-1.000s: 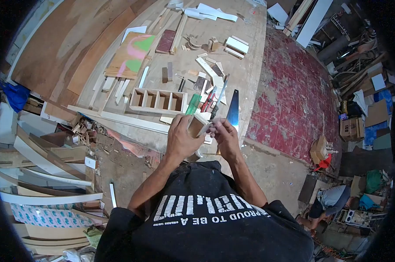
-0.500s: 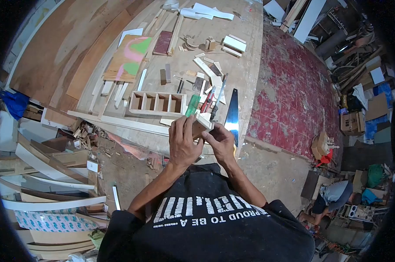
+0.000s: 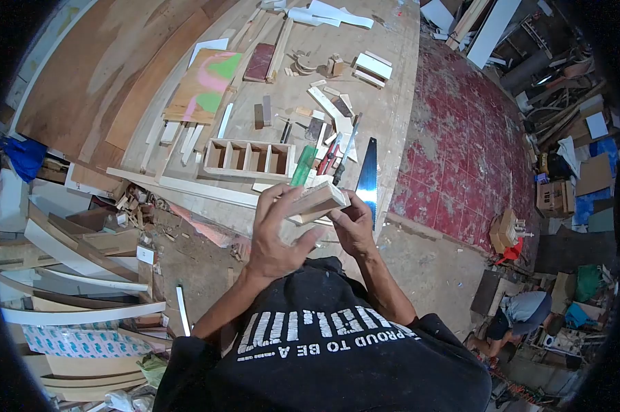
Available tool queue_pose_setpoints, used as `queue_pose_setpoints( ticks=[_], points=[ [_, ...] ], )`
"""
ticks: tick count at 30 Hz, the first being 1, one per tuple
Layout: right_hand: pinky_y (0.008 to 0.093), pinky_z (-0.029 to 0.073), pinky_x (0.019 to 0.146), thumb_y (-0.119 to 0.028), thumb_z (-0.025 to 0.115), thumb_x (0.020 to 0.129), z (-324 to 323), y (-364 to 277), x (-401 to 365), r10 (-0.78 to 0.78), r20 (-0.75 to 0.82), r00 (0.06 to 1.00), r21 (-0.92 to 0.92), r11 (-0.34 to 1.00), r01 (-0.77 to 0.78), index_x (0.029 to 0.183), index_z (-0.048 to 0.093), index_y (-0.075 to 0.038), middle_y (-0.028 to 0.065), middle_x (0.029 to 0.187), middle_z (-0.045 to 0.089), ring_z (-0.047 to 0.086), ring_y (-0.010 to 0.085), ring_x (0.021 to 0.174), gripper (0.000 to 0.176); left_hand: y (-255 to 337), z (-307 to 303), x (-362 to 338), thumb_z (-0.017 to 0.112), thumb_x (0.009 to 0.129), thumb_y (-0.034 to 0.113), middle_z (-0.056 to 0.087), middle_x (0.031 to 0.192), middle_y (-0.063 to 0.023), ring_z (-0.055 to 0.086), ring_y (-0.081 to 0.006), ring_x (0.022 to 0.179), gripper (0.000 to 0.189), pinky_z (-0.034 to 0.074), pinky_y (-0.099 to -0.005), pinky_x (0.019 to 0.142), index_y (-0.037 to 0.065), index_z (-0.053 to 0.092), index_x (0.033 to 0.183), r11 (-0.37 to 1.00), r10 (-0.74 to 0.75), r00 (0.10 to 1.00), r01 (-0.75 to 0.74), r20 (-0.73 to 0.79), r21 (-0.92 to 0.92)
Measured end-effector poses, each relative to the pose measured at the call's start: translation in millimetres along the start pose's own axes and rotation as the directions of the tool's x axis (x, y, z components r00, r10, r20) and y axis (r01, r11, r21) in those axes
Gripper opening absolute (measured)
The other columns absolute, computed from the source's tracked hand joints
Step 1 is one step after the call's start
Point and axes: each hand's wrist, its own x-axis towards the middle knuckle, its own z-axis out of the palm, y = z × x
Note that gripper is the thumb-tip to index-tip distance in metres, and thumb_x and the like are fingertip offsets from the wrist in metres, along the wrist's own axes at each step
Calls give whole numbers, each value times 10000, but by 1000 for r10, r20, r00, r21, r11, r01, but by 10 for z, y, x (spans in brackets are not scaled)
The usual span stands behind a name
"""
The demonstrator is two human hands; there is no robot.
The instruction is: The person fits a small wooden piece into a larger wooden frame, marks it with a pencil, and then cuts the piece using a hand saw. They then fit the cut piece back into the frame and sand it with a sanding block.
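A small pale wooden box-like piece is held up above the near edge of the workbench, tilted, with part of its hollow inside showing. My right hand grips its right end between thumb and fingers. At its left end is my left hand, thumb and fingers spread apart, the fingertips beside or lightly against the wood. Just beyond the hands lie a green translucent strip, a red-handled tool and a handsaw. A wooden tray with several compartments rests to the left.
Wood offcuts, a painted board and a white-topped block lie on the workbench. Curved panels are stacked at the left. Another person bends down at the lower right, among clutter.
The wooden piece has been turned so more of its side and hollow face shows. My left hand's fingers and thumb have spread away from it, while my right hand keeps its grip.
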Motion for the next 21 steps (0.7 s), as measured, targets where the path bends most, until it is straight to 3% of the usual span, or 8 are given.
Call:
queue_pose_setpoints(
  ticks=[1, 2, 4, 7, 8, 13, 16, 21],
  points=[
    [298, 489, 908, -62, 720, 872, 4, -12, 3, 9, 22, 1000, 41, 999, -10, 1246, 561, 20, 77, 1145, 635, 607, 147, 1026, 415, -75, -44, -9, 796, 765, 207, 494, 1258, -169, 540, -309, 1140, 674, 464, -401, 952, -17, 518, 1337, 1000, -1, 1000, 1, -1, 2],
    [298, 489, 908, -62, 720, 872, -4, -2, 7, 11, 24, 1000, 42, 999, -12, 1246, 561, 20, 77, 1145, 635, 607, 147, 1026, 415, -189, -84, -21, 791, 785, 210, 498, 1280, -162, 547, -282, 1142, 681, 468, -388, 959, -17, 497, 1355, 915, -190, 977, 213, 99, -343],
    [356, 483, 970, -72, 692, 879, -58, 63, 22, 71, 10, 997, 265, 962, -71, 1272, 528, 14, 101, 1169, 632, 623, 184, 1063, 434, -215, -163, 5, 809, 793, 164, 513, 1318, -142, 554, -215, 1160, 746, 468, -336, 984, -17, 426, 1408, 540, -331, 896, 438, 298, -718],
    [363, 474, 977, -136, 701, 886, -194, 221, 131, -87, 330, 940, 632, 760, -151, 1291, 523, -14, 76, 1150, 641, 634, 176, 1022, 459, -201, -110, -61, 840, 757, 136, 525, 1296, -148, 545, -208, 1183, 814, 468, -321, 994, -22, 400, 1424, 685, -244, 943, 332, 226, -648],
    [378, 463, 986, -234, 720, 880, -216, 233, 33, 92, 114, 989, 541, 829, -140, 1301, 523, -39, 66, 1162, 639, 624, 197, 1039, 504, -171, -77, -84, 813, 710, -51, 553, 1275, -136, 568, -205, 1158, 819, 486, -313, 961, -57, 399, 1417, 718, -251, 944, 329, 213, -613],
    [445, 402, 1066, -309, 701, 885, 6, 161, -8, 175, 58, 983, 532, 828, -179, 1332, 504, -46, 94, 1244, 614, 546, 243, 1201, 554, -29, 120, -118, 764, 775, -69, 564, 1279, -149, 582, -204, 1149, 699, 486, -324, 994, -92, 421, 1384, 700, -234, 954, 299, 188, -648],
    [400, 406, 1030, -200, 708, 875, 200, -10, -59, 226, 11, 974, 565, 802, -192, 1218, 554, -67, -16, 979, 628, 591, 107, 888, 398, 26, 155, -139, 752, 801, -58, 592, 1226, -162, 607, -197, 1109, 593, 500, -306, 973, -105, 481, 1326, 676, -280, 952, 288, 125, -678],
    [480, 470, 1019, -196, 700, 848, 57, -31, -65, 17, 131, 991, 338, 939, -61, 1331, 478, -27, 145, 1300, 581, 562, 290, 1218, 558, -15, 118, -192, 716, 831, -70, 631, 1188, -141, 632, -174, 1072, 464, 534, -280, 928, -70, 549, 1263, 657, -295, 948, 293, 121, -695]
  ],
)
